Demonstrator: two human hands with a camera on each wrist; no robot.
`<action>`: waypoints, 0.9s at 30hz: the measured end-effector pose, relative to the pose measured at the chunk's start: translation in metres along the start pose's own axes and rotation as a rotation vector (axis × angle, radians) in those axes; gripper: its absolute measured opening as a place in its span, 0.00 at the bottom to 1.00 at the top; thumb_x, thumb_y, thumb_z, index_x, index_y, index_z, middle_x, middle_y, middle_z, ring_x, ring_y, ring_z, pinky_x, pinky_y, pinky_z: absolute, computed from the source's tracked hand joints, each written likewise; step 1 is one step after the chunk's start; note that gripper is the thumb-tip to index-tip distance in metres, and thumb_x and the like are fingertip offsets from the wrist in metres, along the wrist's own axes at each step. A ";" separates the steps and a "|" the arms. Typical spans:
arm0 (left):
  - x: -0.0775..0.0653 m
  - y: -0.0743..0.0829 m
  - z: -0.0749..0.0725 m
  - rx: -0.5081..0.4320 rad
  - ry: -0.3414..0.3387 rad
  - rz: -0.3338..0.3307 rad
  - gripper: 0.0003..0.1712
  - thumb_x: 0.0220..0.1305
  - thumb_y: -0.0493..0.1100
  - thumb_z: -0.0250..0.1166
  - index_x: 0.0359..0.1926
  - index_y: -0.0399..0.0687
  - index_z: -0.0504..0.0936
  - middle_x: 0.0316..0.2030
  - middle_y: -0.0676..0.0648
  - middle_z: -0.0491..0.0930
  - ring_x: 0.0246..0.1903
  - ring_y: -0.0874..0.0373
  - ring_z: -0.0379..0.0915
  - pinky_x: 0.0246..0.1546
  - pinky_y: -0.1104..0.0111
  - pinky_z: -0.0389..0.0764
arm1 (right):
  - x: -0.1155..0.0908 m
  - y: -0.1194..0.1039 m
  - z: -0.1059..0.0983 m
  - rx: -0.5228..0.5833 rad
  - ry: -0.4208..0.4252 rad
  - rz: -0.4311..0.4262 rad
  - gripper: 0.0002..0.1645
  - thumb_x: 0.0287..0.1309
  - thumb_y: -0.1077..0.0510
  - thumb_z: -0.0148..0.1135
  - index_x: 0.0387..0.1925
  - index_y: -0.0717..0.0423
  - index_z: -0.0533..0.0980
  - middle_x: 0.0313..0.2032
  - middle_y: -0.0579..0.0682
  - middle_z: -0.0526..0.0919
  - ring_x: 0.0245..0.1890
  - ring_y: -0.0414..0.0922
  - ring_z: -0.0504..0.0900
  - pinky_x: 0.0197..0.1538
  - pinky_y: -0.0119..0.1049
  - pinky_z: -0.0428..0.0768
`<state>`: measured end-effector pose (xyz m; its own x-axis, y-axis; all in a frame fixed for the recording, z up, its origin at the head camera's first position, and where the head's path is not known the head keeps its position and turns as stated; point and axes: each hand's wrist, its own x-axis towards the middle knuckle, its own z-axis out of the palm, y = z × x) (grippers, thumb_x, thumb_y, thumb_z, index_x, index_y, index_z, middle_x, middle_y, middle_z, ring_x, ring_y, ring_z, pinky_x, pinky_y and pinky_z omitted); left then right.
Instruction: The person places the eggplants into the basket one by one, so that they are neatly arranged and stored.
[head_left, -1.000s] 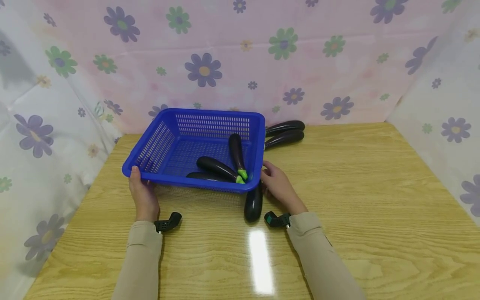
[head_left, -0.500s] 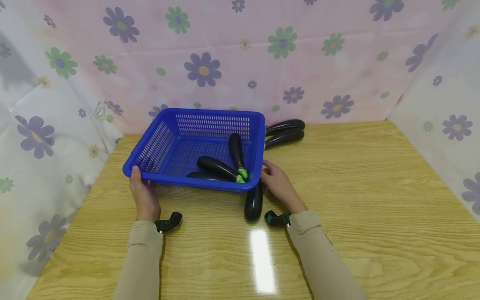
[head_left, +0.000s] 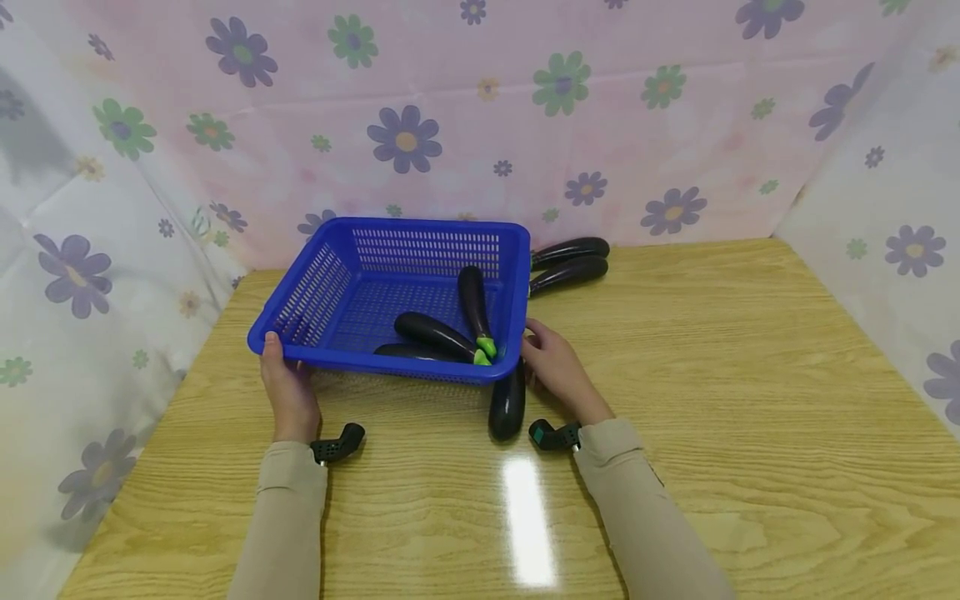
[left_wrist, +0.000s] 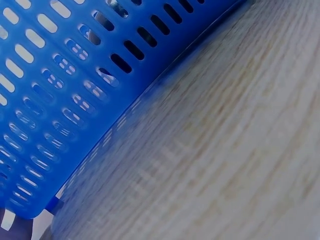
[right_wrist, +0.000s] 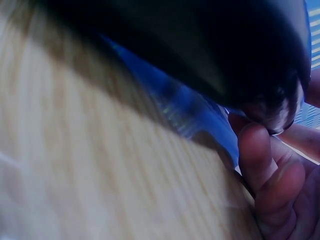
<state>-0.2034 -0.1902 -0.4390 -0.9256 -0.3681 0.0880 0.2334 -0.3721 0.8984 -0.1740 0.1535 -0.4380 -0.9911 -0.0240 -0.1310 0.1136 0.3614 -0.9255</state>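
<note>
A blue plastic basket (head_left: 300, 352) with slotted walls stands near the back wall, its left end gripped at the front rim by my left hand (head_left: 288, 396). The thumb lies over the rim there, and the fingers go out of sight behind the basket wall. Several dark eggplants with green caps lie inside, toward the right, among them one eggplant (head_left: 435, 335). By the basket's front right corner, my right hand (head_left: 558, 371) holds another eggplant (head_left: 507, 404) at its far end, its curled fingers (right_wrist: 256, 150) against it. The basket corner hides that end in the head view.
Two more eggplants (head_left: 570, 273) lie on the wooden table (head_left: 712, 375) behind and right of the basket, partly hidden by it. A flowered cloth (head_left: 465, 100) hangs along the back and both sides.
</note>
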 end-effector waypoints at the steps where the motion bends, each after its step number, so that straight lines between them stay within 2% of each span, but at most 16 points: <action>1: 0.000 0.000 0.000 0.002 -0.004 -0.001 0.29 0.63 0.57 0.48 0.62 0.52 0.59 0.60 0.45 0.60 0.59 0.53 0.55 0.62 0.64 0.53 | 0.000 0.000 0.000 0.001 0.000 -0.002 0.23 0.60 0.45 0.48 0.57 0.43 0.66 0.23 0.54 0.76 0.13 0.49 0.73 0.16 0.41 0.73; 7: -0.001 0.001 -0.003 0.033 -0.021 -0.020 0.29 0.63 0.57 0.47 0.63 0.54 0.58 0.60 0.46 0.59 0.60 0.53 0.55 0.62 0.62 0.53 | 0.001 -0.001 0.001 0.006 -0.003 -0.012 0.21 0.61 0.48 0.48 0.56 0.45 0.67 0.23 0.53 0.76 0.13 0.49 0.73 0.16 0.40 0.73; 15: -0.002 0.001 -0.005 0.029 -0.014 -0.019 0.29 0.63 0.57 0.48 0.62 0.53 0.59 0.60 0.45 0.60 0.59 0.52 0.55 0.62 0.63 0.53 | 0.002 0.001 0.003 -0.002 0.006 -0.007 0.23 0.60 0.46 0.48 0.57 0.43 0.66 0.24 0.53 0.76 0.12 0.48 0.72 0.15 0.41 0.74; 27: -0.001 0.004 0.000 0.056 -0.013 -0.023 0.29 0.63 0.57 0.47 0.62 0.53 0.58 0.60 0.46 0.61 0.59 0.54 0.55 0.62 0.63 0.53 | 0.000 -0.001 0.001 0.001 0.006 -0.007 0.21 0.60 0.48 0.47 0.55 0.45 0.67 0.21 0.54 0.75 0.11 0.49 0.72 0.15 0.42 0.73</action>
<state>-0.2014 -0.1917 -0.4356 -0.9345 -0.3486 0.0720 0.1949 -0.3319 0.9230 -0.1741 0.1525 -0.4370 -0.9922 -0.0211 -0.1228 0.1070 0.3607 -0.9265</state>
